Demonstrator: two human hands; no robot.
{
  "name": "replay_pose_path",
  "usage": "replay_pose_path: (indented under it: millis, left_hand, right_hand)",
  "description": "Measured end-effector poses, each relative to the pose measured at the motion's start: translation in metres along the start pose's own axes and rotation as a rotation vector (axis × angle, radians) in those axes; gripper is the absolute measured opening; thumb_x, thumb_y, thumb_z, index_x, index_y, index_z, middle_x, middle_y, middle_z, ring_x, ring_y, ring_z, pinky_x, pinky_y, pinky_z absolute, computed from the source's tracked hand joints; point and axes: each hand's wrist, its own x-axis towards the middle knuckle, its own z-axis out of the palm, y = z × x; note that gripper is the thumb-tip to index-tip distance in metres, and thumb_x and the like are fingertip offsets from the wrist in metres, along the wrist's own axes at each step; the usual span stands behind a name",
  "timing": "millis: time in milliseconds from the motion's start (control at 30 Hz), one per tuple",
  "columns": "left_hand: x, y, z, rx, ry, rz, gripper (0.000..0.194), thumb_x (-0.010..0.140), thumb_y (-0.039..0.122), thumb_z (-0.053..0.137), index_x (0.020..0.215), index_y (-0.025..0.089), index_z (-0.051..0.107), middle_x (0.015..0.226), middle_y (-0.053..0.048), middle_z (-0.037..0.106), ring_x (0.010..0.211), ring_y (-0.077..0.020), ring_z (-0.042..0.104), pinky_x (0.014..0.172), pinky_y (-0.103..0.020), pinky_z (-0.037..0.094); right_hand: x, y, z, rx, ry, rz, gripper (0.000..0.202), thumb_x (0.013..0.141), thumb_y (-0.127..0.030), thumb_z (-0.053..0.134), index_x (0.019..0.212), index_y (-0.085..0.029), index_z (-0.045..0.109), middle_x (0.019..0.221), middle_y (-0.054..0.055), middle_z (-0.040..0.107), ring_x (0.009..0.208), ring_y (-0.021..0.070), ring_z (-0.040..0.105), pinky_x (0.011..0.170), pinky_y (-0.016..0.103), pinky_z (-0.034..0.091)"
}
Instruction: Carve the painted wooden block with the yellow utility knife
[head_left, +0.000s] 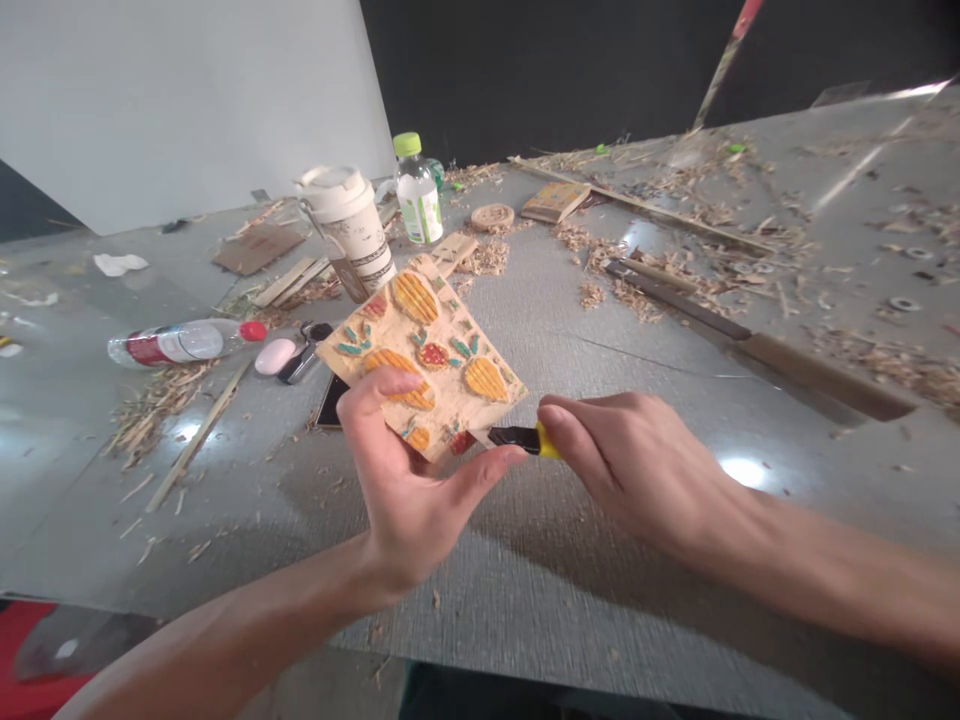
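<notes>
My left hand (409,490) grips a square wooden board (450,320) by its lower left edge, holding it tilted above the table. Carved and painted fruit shapes in orange, red and green cover its face. My right hand (637,455) is wrapped round a utility knife (517,438) with a black and yellow handle. The blade lies at the board's lower edge, by a small red shape. My left thumb reaches toward the knife and seems to touch its black front part.
A lidded paper cup (349,225) and a green-capped bottle (418,195) stand behind the board. On the left lies a red-capped bottle (187,342). A long wooden-handled tool (750,335) rests at right. Wood shavings (637,300) and strips litter the grey table (540,600).
</notes>
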Motion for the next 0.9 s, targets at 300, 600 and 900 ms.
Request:
replay_pose_path:
  millis: [300,600,900]
  left_hand:
    - [-0.002,0.018,0.014,0.01,0.096,-0.277,0.063,0.072,0.012,0.094,0.115,0.031,0.052,0.119,0.0,0.055,0.09,-0.0111,0.064,0.07,-0.02,0.06]
    - [-0.003,0.032,0.015,0.106,0.118,-0.081,0.062,0.071,0.015,0.092,0.119,0.03,0.057,0.12,-0.001,0.054,0.098,-0.0151,0.065,0.071,-0.022,0.061]
    - [0.005,0.013,0.002,0.229,0.074,-0.248,0.048,0.092,0.033,0.08,0.133,0.028,0.057,0.132,-0.007,0.064,0.113,-0.0214,0.07,0.093,-0.034,0.062]
  right_hand:
    - [-0.001,0.001,0.006,-0.013,0.036,0.075,0.058,0.11,-0.059,0.02,0.069,-0.024,0.042,0.053,-0.002,0.042,0.045,0.0122,0.036,0.053,0.033,0.019]
    - [-0.011,-0.008,-0.005,-0.004,0.063,0.051,0.058,0.11,-0.059,0.019,0.069,-0.024,0.04,0.054,-0.002,0.042,0.047,0.0125,0.036,0.054,0.033,0.02]
    - [-0.007,0.019,-0.02,0.417,0.222,0.141,0.055,0.108,-0.065,0.034,0.073,-0.024,0.044,0.062,-0.004,0.039,0.055,0.0116,0.035,0.053,0.03,0.026]
